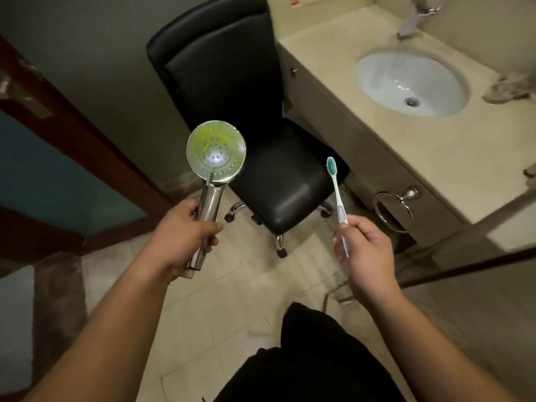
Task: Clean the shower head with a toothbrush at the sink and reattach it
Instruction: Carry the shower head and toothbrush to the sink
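Note:
My left hand (181,237) grips the chrome handle of a detached shower head (216,150). Its round face points up at me and carries a green-yellow smear over the nozzle holes. My right hand (362,250) pinches the lower end of a white and teal toothbrush (336,192), held upright with its bristle head at the top. The two hands are apart, about a chair's width between them. The white oval sink (385,68) lies at the upper right, with its chrome tap (413,20) behind it.
A black office chair (232,82) stands straight ahead between me and the beige counter (452,152). A chrome towel ring (394,211) hangs on the counter front. A crumpled cloth (507,88) lies right of the sink. A wooden door frame (72,146) is at the left.

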Tool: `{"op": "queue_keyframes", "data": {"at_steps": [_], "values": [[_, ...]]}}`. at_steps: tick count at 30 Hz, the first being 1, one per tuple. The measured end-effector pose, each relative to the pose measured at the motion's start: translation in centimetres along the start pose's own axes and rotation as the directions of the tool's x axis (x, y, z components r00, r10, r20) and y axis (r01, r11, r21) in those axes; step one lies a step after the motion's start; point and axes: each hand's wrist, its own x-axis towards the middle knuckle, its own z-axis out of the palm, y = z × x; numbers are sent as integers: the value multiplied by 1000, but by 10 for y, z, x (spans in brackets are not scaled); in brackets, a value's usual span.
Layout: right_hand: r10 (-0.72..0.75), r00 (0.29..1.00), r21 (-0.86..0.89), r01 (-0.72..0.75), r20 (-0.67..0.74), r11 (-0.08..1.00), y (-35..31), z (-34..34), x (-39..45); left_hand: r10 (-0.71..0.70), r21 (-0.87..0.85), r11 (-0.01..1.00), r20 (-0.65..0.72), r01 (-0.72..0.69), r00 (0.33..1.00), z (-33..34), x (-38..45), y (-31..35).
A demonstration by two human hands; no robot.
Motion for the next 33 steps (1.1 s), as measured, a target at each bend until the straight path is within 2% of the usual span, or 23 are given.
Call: {"op": "queue_keyframes", "data": {"at_steps": [4, 8, 15, 19, 26, 33], "values": [[-47, 994, 132, 60, -99, 989, -29, 15, 50, 44, 52, 997, 148, -52, 988, 22, 51, 20], [-81, 972, 170, 120, -221, 978, -69, 17, 96, 60, 145, 985, 255, -99, 965, 47, 97, 41], [-93, 916, 127, 153, -391, 980, -93, -7, 138, 46, 161, 978, 457, -133, 888, 102, 161, 93], [-63, 860, 82, 121, -506, 989, -75, -14, 142, 121, 173, 950, 564, -260, 817, 138, 206, 140], [60, 745, 214, 112, -664, 970, -43, -17, 148, 225, 140, 897, 672, -419, 705, 210, 273, 215], [79, 688, 249, 151, -722, 957, -60, -51, 223, 165, 198, 886, 710, -419, 684, 271, 318, 237]]}}
